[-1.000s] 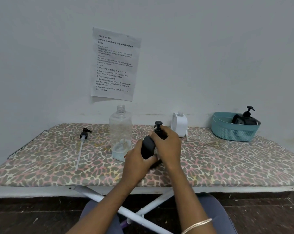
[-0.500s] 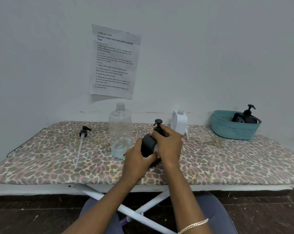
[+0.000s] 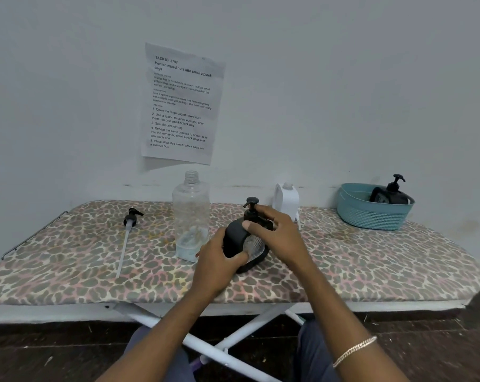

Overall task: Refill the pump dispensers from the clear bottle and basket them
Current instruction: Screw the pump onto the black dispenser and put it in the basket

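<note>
Black dispenser [image 3: 234, 234] in hand at the board [image 3: 371, 257].
My left hand [image 3: 219, 261] grips its body; my right hand [image 3: 278, 232] pinches the pump collar [image 3: 253, 215].

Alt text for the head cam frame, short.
Two hands work on a black pump dispenser on a leopard-print ironing board: left hand grips its body, right hand holds the pump collar. An uncapped clear bottle stands just left, a loose pump lies farther left, and a teal basket at right holds another dispenser.

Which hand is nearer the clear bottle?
Left. The left hand grips the black dispenser just right of the clear bottle; the right hand sits farther right, at the pump.
</note>
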### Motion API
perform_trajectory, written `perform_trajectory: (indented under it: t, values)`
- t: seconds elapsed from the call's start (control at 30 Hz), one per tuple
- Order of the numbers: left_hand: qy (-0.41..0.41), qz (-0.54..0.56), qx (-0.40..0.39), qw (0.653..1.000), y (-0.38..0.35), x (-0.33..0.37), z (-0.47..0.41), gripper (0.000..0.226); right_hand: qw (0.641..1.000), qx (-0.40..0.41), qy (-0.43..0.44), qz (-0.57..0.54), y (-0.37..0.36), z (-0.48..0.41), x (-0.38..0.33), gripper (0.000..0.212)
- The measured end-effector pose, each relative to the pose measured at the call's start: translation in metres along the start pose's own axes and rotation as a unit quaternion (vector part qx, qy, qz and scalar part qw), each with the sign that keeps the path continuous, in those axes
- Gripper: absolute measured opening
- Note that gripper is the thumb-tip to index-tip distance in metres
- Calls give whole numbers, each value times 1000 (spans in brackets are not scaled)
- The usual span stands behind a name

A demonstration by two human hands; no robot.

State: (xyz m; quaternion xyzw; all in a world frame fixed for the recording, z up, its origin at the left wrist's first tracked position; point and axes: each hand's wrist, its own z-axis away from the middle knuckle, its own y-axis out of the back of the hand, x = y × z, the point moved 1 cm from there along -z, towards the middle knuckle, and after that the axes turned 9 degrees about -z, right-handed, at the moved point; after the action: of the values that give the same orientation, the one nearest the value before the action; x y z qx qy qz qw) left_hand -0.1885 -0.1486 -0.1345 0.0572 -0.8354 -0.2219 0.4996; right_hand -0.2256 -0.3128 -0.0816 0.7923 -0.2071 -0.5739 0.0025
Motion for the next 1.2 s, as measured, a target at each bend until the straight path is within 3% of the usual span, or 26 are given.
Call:
perform_trajectory:
  t: [0.13, 0.27, 0.4, 0.6, 0.73, 0.9, 1.2]
  values:
    - [37, 32, -45, 998, 5, -1, -4, 51, 991, -116, -37, 47, 24, -8, -3, 70]
    - [61, 55, -80, 993, 10, -6, -9, 61, 976, -175, -49, 118, 38, -17, -11, 59]
    - [54, 55, -91, 993, 10, -9, -11, 65, 969, -187, -50, 157, 50, -26, -16, 67]
    - [48, 74, -90, 992, 8, -10, -17, 75, 956, -198, -46, 214, 64, -34, -19, 55]
    - [41, 75, -95, 992, -1, -6, -28, 74, 950, -202, -36, 235, 76, -37, -21, 60]
    - [30, 89, -111, 989, -22, 6, -49, 55, 948, -193, -42, 250, 102, -46, -25, 51]
    - [-40, 82, -153, 984, -53, 68, -113, 52, 953, -150, -47, 258, 176, -72, -57, 44]
